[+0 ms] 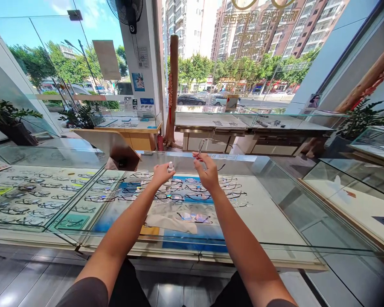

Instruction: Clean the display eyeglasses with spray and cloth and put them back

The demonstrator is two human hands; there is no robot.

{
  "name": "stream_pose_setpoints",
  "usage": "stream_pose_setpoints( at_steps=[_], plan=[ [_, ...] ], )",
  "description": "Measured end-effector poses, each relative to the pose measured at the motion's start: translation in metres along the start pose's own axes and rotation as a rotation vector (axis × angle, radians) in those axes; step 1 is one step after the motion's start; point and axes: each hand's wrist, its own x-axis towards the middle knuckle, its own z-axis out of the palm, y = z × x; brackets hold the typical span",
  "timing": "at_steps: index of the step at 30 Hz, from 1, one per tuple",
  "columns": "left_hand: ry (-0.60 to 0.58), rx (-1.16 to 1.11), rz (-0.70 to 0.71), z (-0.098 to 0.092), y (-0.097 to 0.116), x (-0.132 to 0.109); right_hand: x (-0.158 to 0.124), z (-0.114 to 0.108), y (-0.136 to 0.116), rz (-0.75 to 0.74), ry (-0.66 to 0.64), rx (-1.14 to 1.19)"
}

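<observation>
Over the glass display case (pixel 262 238), my left hand (pixel 161 175) is closed around a small white bottle (pixel 170 166), whose top points up. To its right, my right hand (pixel 207 169) pinches a pair of eyeglasses (pixel 216 141) by one side, holding them up above the far edge of the case. Below both hands lie several rows of eyeglasses (pixel 169 196). Nearer to me, one pair of glasses with tinted-looking lenses (pixel 194 217) rests beside a beige cloth (pixel 171 222).
Another glass case with eyeglasses (pixel 35 192) stands at the left. A wooden-backed mirror or stand (pixel 110 145) sits on the case top. More display counters (pixel 211 123) line the window. A glass case (pixel 355 196) stands at the right, near a potted plant (pixel 365 117).
</observation>
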Motion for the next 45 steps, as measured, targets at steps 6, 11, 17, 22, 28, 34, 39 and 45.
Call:
stream_pose_setpoints(
  at_steps=[6, 11, 17, 22, 28, 34, 39, 45],
  plan=[
    [-0.031, -0.29, 0.184, -0.007, 0.016, -0.004, -0.001, -0.003, -0.004, 0.129, -0.06, 0.214],
    [-0.136, -0.799, 0.211, -0.019, 0.047, -0.023, -0.004, -0.001, -0.011, 0.127, -0.132, 0.294],
    [-0.373, -1.067, 0.073, -0.036, 0.058, -0.036, -0.016, 0.014, -0.016, 0.192, -0.295, 0.398],
    [-0.091, -0.865, 0.158, -0.03, 0.057, -0.034, -0.022, 0.023, -0.02, 0.242, -0.371, 0.497],
    [0.222, -0.489, 0.313, -0.018, 0.053, -0.039, -0.029, 0.031, -0.023, 0.32, -0.464, 0.639],
    [0.242, -0.411, 0.322, -0.011, 0.041, -0.034, -0.034, 0.035, -0.028, 0.327, -0.53, 0.697],
    [0.248, -0.405, 0.345, -0.013, 0.04, -0.034, -0.031, 0.031, -0.024, 0.33, -0.469, 0.717],
    [0.125, -0.339, 0.399, -0.006, 0.04, -0.043, -0.026, 0.032, -0.013, 0.4, -0.288, 0.763]
  ],
)
